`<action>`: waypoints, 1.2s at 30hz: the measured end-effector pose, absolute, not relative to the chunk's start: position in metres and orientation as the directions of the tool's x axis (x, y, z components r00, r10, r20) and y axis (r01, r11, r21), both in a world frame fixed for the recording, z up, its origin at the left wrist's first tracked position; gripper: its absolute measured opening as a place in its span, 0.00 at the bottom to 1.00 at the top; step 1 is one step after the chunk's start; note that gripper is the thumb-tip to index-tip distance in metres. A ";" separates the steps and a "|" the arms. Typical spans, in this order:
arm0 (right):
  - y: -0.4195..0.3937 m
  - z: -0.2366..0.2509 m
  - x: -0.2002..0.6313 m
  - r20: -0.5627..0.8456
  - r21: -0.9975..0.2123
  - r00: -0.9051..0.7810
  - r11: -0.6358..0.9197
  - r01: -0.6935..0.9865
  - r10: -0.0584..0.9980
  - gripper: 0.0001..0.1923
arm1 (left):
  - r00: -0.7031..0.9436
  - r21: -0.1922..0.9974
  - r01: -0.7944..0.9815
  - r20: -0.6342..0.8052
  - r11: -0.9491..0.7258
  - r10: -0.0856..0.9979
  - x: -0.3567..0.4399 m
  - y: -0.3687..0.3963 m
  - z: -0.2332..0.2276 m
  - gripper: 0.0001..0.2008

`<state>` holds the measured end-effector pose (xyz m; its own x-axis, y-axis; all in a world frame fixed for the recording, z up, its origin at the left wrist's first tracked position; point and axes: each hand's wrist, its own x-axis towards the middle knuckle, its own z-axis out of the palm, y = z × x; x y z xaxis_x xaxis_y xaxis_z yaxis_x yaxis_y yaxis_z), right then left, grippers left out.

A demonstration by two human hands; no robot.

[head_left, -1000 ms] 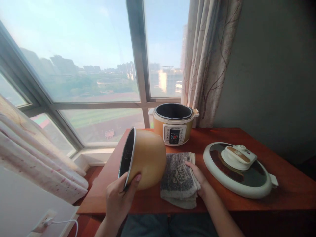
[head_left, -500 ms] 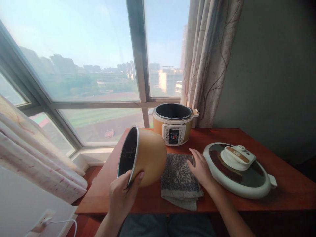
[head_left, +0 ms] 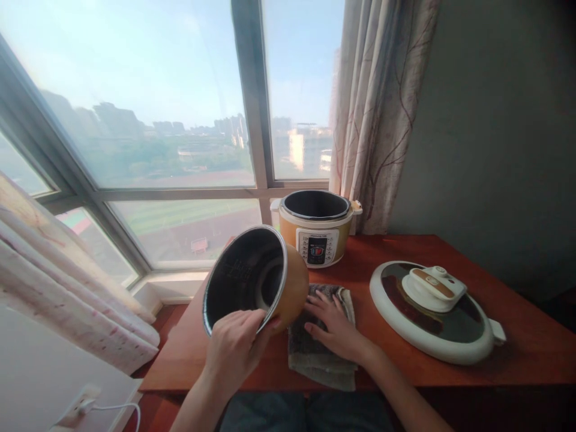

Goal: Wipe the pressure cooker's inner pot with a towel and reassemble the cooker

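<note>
A gold inner pot (head_left: 294, 282) with a dark inside is tilted on its side, its mouth turned toward me and to the left. My left hand (head_left: 236, 345) grips its near rim, thumb outside on the gold wall. On the folded grey towel (head_left: 310, 354) lies my right hand (head_left: 335, 330), fingers spread, close to the pot's base; whether the fingertips touch the pot I cannot tell. Behind them stands the pressure cooker body (head_left: 317, 231), uncovered, control panel facing me.
At the right of the red-brown table (head_left: 405, 372) rests a round cooker lid (head_left: 432, 312) with a white rim and handle. Windows (head_left: 180, 120) and a curtain (head_left: 378, 108) rise behind. A plugged-in white cable (head_left: 112, 407) runs at lower left.
My left hand has turned the inner pot so more of its inside shows. My right hand has moved left and down onto the towel, which has shifted slightly.
</note>
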<state>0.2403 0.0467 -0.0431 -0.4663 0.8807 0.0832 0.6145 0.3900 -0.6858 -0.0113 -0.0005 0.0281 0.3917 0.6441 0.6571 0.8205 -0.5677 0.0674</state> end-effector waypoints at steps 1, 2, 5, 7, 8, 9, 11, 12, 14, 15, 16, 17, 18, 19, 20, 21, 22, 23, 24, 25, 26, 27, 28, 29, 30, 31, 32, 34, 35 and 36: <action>0.051 -0.037 0.246 0.119 -0.767 -0.440 0.364 0.528 0.890 0.27 | 0.442 0.022 0.808 0.637 -0.589 0.631 -0.011 0.000 0.031 0.15; 0.056 -0.029 0.252 0.161 -0.841 -0.375 0.326 0.433 0.913 0.26 | 0.491 -0.016 0.791 0.613 -0.612 0.619 -0.010 0.000 0.034 0.15; 0.065 0.005 0.263 0.194 -0.967 -0.058 0.201 0.158 0.979 0.24 | 0.603 -0.072 0.732 0.533 -0.678 0.594 -0.005 -0.001 0.045 0.15; 0.066 0.032 0.264 0.167 -0.985 0.035 0.165 0.047 0.985 0.24 | 0.644 -0.073 0.699 0.497 -0.711 0.582 0.000 -0.003 0.053 0.16; 0.065 0.044 0.263 0.170 -0.985 0.019 0.169 0.027 0.985 0.23 | 0.662 -0.071 0.682 0.482 -0.728 0.573 0.003 -0.005 0.057 0.16; 0.065 0.056 0.261 0.174 -0.984 -0.013 0.174 0.027 0.985 0.23 | 0.683 -0.070 0.663 0.466 -0.745 0.563 0.006 -0.007 0.060 0.16; 0.065 0.072 0.258 0.173 -0.983 -0.047 0.175 0.047 0.984 0.23 | 0.716 -0.067 0.632 0.432 -0.772 0.548 0.012 -0.010 0.065 0.16; 0.065 0.077 0.257 0.170 -0.983 -0.041 0.172 0.067 0.985 0.23 | 0.731 -0.066 0.618 0.415 -0.783 0.542 0.014 -0.012 0.067 0.16; 0.068 0.081 0.258 0.179 -0.976 -0.005 0.179 0.122 0.984 0.23 | 0.753 -0.068 0.600 0.385 -0.797 0.533 0.016 -0.014 0.069 0.16; 0.070 0.081 0.260 0.196 -0.969 0.009 0.193 0.152 0.980 0.24 | 0.761 -0.070 0.592 0.375 -0.803 0.529 0.017 -0.015 0.070 0.16; 0.071 0.081 0.261 0.217 -0.962 0.018 0.211 0.174 0.976 0.25 | 0.769 -0.070 0.584 0.368 -0.809 0.523 0.017 -0.015 0.072 0.17; 0.072 0.080 0.263 0.237 -0.957 0.026 0.229 0.181 0.971 0.26 | 0.773 -0.068 0.577 0.366 -0.814 0.518 0.017 -0.015 0.074 0.17; 0.072 0.080 0.264 0.252 -0.956 0.036 0.243 0.168 0.967 0.26 | 0.776 -0.063 0.571 0.368 -0.819 0.512 0.017 -0.014 0.077 0.18; 0.071 0.079 0.265 0.257 -0.958 0.048 0.248 0.141 0.965 0.26 | 0.777 -0.056 0.562 0.376 -0.825 0.504 0.018 -0.014 0.080 0.18; 0.070 0.078 0.265 0.254 -0.963 0.062 0.246 0.106 0.965 0.26 | 0.777 -0.046 0.554 0.386 -0.831 0.497 0.018 -0.014 0.084 0.19; 0.068 0.078 0.266 0.241 -0.969 0.072 0.236 0.068 0.968 0.27 | 0.774 -0.033 0.550 0.397 -0.835 0.494 0.019 -0.014 0.088 0.20; 0.066 0.078 0.266 0.221 -0.975 0.080 0.219 0.031 0.972 0.28 | 0.766 -0.012 0.547 0.411 -0.837 0.494 0.019 -0.015 0.092 0.21; 0.064 0.078 0.266 0.201 -0.979 0.085 0.202 -0.005 0.976 0.29 | 0.759 0.021 0.536 0.425 -0.844 0.493 0.019 -0.015 0.096 0.22; 0.062 0.078 0.267 0.182 -0.982 0.088 0.186 -0.043 0.979 0.30 | 0.748 0.071 0.515 0.449 -0.854 0.489 0.018 -0.015 0.100 0.23; 0.061 0.078 0.268 0.168 -0.981 0.093 0.175 -0.082 0.981 0.31 | 0.728 0.132 0.478 0.492 -0.868 0.476 0.016 -0.015 0.104 0.24; 0.059 0.080 0.269 0.159 -0.978 0.101 0.170 -0.119 0.982 0.31 | 0.691 0.197 0.435 0.553 -0.879 0.466 0.012 -0.013 0.107 0.25; 0.058 0.081 0.271 0.155 -0.973 0.113 0.171 -0.153 0.982 0.31 | 0.616 0.255 0.404 0.634 -0.879 0.467 0.007 -0.011 0.109 0.27; 0.057 0.084 0.273 0.152 -0.967 0.129 0.175 -0.186 0.980 0.31 | 0.493 0.311 0.410 0.716 -0.858 0.495 0.001 -0.008 0.110 0.27; 0.056 0.088 0.275 0.149 -0.959 0.148 0.179 -0.218 0.978 0.31 | 0.319 0.373 0.459 0.777 -0.806 0.542 -0.006 -0.003 0.110 0.26; 0.056 0.092 0.278 0.144 -0.951 0.169 0.184 -0.249 0.975 0.30 | 0.120 0.451 0.530 0.799 -0.718 0.590 -0.014 0.002 0.110 0.23; 0.056 0.096 0.280 0.137 -0.942 0.189 0.187 -0.280 0.972 0.30 | -0.059 0.543 0.589 0.768 -0.598 0.638 -0.021 0.009 0.108 0.19; 0.056 0.101 0.282 0.125 -0.932 0.205 0.186 -0.310 0.971 0.30 | -0.177 0.633 0.602 0.700 -0.486 0.692 -0.027 0.016 0.106 0.18; 0.056 0.110 0.286 0.094 -0.918 0.232 0.174 -0.355 0.968 0.30 | -0.213 0.793 0.494 0.509 -0.358 0.834 -0.035 0.029 0.103 0.22; 0.057 0.114 0.287 0.079 -0.915 0.242 0.167 -0.367 0.967 0.29 | -0.167 0.856 0.396 0.423 -0.332 0.891 -0.035 0.034 0.101 0.25; 0.057 0.118 0.288 0.067 -0.914 0.250 0.160 -0.374 0.966 0.29 | -0.113 0.902 0.292 0.362 -0.317 0.925 -0.034 0.039 0.101 0.28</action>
<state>0.2880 0.0569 0.1178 0.2499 0.9660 0.0666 -0.3738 0.1597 -0.9137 -0.0336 0.0389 0.1012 -0.1132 0.9254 0.3616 0.2919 -0.3169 0.9024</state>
